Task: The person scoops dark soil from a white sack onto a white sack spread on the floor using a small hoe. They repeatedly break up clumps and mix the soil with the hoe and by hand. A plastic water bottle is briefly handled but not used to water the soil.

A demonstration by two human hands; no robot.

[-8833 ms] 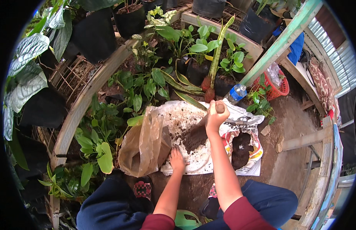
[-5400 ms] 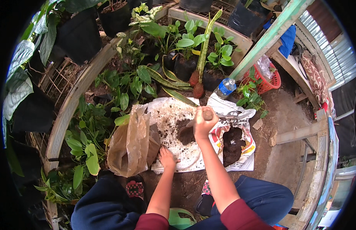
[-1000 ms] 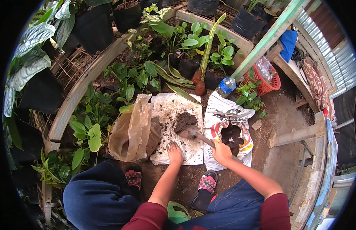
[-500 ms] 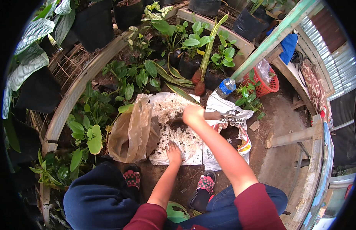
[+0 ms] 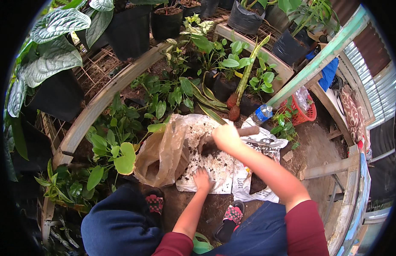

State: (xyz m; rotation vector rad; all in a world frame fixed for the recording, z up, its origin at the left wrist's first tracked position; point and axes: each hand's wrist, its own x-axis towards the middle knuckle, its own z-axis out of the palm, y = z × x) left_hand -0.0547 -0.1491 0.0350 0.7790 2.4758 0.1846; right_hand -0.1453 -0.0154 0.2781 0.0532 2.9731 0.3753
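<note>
My right hand (image 5: 227,137) is closed around the brown handle of a trowel (image 5: 248,131). The trowel's dark blade points left, over a white sack (image 5: 223,170) strewn with crumbs of soil. My left hand (image 5: 203,179) lies with its fingers spread on the near part of that sack. Just left of both hands stands a brownish, see-through plastic bag (image 5: 161,155) with its mouth open. A second white sack (image 5: 245,187) lies to the right, partly hidden by my right forearm. Metal scissors (image 5: 272,144) rest on it.
Beyond the sacks lie long leaf cuttings with reddish-brown bases (image 5: 234,112). A water bottle (image 5: 262,114) and a red basket (image 5: 303,112) stand to their right. Leafy plants (image 5: 121,155) crowd the left side. A green wooden post (image 5: 321,55) slants across the right.
The whole view has shifted, so everything sits farther right and lower. My right hand still grips the trowel over the soil, and my left hand stays on the sack.
</note>
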